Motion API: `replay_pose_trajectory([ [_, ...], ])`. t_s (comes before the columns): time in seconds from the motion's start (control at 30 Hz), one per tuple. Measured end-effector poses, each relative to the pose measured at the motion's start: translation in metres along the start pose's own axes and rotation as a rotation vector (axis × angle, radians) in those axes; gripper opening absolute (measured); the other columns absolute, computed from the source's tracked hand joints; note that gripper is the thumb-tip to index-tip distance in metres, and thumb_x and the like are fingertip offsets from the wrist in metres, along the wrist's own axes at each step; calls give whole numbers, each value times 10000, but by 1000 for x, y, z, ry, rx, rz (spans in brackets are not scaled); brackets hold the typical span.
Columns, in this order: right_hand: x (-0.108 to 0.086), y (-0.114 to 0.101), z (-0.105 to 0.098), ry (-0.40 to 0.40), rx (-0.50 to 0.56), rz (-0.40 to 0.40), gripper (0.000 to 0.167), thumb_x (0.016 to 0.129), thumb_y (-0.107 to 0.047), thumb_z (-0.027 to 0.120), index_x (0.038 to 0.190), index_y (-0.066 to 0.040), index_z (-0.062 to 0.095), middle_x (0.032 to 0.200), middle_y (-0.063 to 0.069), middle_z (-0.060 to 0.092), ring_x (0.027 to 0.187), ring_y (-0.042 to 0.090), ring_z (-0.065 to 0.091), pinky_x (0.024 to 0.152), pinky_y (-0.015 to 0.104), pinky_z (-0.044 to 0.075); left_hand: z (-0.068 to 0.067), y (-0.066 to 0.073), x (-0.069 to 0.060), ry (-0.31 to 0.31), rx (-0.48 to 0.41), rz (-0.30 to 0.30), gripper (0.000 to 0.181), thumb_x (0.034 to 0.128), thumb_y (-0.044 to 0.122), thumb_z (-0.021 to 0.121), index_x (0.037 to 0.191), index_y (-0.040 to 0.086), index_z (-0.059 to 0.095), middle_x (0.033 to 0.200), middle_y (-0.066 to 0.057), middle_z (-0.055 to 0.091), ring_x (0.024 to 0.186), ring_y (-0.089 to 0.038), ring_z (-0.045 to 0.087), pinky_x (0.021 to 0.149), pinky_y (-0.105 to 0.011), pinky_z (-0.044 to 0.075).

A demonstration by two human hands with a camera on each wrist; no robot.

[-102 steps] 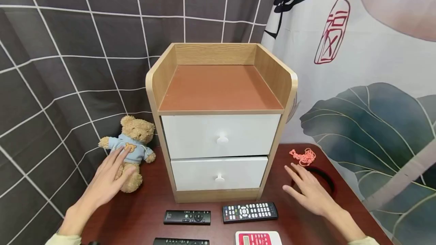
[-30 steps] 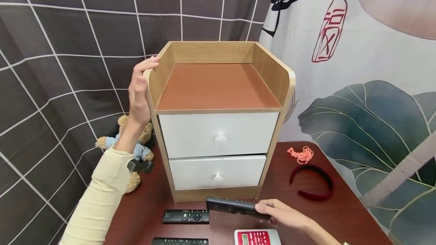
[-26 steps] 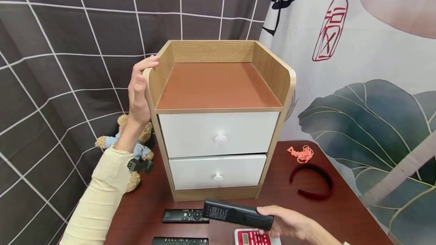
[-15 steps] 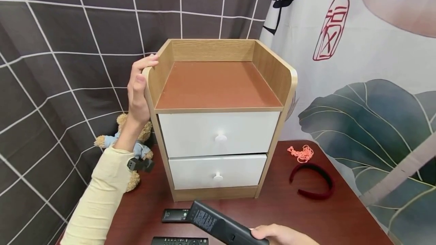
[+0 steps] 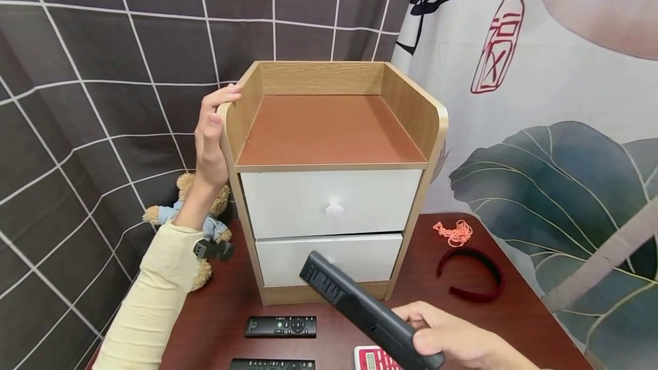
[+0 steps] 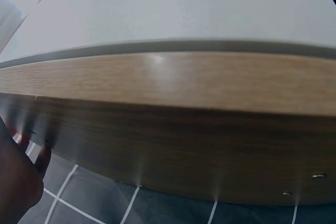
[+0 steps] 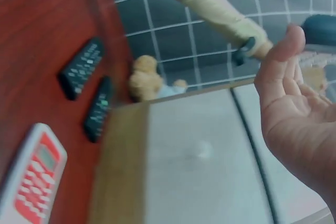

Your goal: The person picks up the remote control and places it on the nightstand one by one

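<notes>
Black remote control is in the air, slanting in front of the lower drawer, with its back side turned toward the head camera. The right hand grips it near its lower end. I judge it light and stiff, of smooth plastic which may slip a little; the two long edges seem the best place to hold. Behind it stands the cabinet, and the left hand grips the top of its left side wall. Its upper drawer looks closed; over the lower one runs a thin dark gap. What both drawers contain, I cannot tell. On the table lie a second remote, a third remote, a calculator, a headband and a pink cord. Behind the left forearm is a teddy bear.
</notes>
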State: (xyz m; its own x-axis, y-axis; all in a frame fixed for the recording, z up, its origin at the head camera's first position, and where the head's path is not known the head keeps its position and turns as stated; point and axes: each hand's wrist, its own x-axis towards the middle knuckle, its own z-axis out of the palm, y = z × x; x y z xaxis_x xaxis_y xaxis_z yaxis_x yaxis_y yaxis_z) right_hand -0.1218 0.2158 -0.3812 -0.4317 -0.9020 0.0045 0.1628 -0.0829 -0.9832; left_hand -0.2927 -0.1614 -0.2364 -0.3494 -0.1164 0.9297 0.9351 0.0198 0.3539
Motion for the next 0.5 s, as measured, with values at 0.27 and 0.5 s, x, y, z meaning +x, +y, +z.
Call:
replay_pose_trajectory([
  [0.27, -1, -64, -9, 115, -93, -71, 410, 1016, -333, 532, 1253, 0, 555, 970, 82, 707, 784, 153, 713, 636, 373, 606, -2, 1, 2, 8, -17, -7, 456, 960, 403, 390, 1152, 82, 651, 1327, -100, 603, 1354, -287, 428, 1155, -346, 281],
  [0.5, -5, -119, -18, 183, -280, -132, 371, 1047, -311, 461, 1211, 6, 564, 949, 67, 720, 665, 179, 715, 656, 391, 597, 0, 1, 0, 3, -15, -16, 451, 967, 384, 375, 1161, 84, 650, 1336, -84, 600, 1352, -254, 437, 1154, -341, 283],
])
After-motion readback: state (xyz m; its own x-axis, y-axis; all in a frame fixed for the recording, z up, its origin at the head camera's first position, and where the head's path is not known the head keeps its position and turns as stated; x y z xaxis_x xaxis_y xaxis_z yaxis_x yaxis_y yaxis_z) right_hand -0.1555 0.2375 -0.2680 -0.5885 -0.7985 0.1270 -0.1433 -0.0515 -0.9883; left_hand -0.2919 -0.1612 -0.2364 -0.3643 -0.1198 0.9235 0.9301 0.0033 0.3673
